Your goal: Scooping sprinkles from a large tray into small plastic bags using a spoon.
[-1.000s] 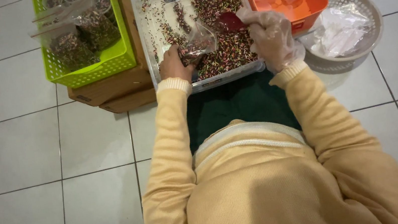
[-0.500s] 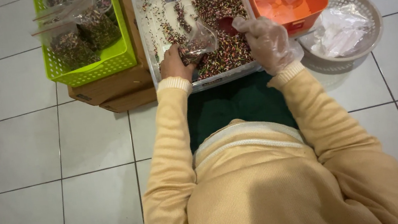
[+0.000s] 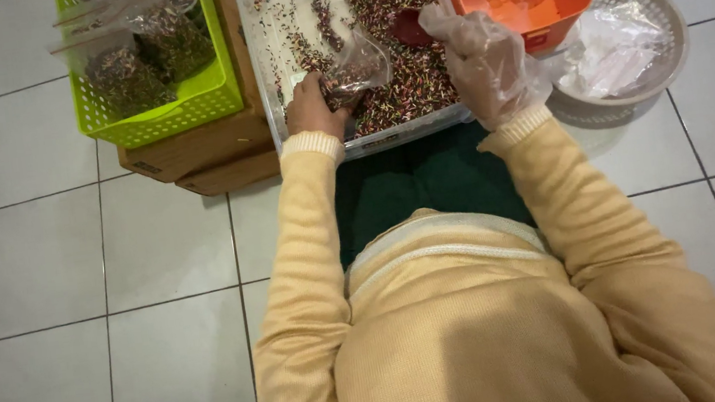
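We are holding a small clear plastic bag (image 3: pixel 356 65) over the clear plastic tub (image 3: pixel 269 75) so that spilled mixed seeds (image 3: pixel 406 4) are falling back in. Our left hand (image 3: pixel 313 111) is pinching the bag's mouth open. Our gloved right hand (image 3: pixel 482 58) is closing its grip around a red scoop (image 3: pixel 409 29), right of the bag.

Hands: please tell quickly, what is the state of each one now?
Left hand: closed, holding a small clear bag over the tray.
Right hand: gloved, closed on a red scoop.
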